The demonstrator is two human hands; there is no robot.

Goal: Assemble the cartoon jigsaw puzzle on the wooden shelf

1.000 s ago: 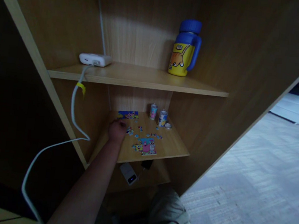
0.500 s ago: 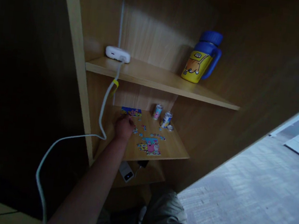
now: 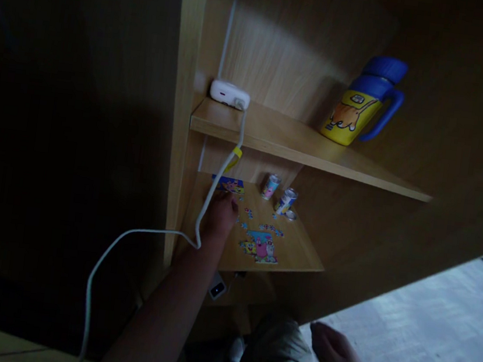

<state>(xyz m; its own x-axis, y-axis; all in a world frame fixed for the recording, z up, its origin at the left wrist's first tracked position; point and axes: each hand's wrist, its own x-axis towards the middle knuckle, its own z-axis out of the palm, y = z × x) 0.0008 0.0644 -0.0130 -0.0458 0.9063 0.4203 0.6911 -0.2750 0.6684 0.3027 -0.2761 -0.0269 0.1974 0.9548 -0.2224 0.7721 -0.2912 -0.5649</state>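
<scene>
1. Head view: the left hand [image 3: 223, 211] is over the left part of the lower pale-wood shelf [image 3: 298, 252], just in front of a flat blue cartoon puzzle section [image 3: 233, 185]. Its fingers curl downward; whether its grip is clenched on a piece, I cannot tell.
2. Right hand [image 3: 331, 347]: well apart from the shelf, beside a knee in grey-green trousers [image 3: 277, 356], fingers curled; what its grip contains cannot be told.
3. A partly joined teal, pink and yellow jigsaw [image 3: 262, 247] lies flat near the shelf's front edge, with small loose multicoloured pieces [image 3: 271, 229] behind it.
4. Two small printed cylindrical tins [image 3: 271, 187] stand toward the back right; a round silver lid [image 3: 290, 215] lies beside the nearer one.
5. Above, a blue-and-yellow handled bottle [image 3: 351, 109] stands upright.
</scene>
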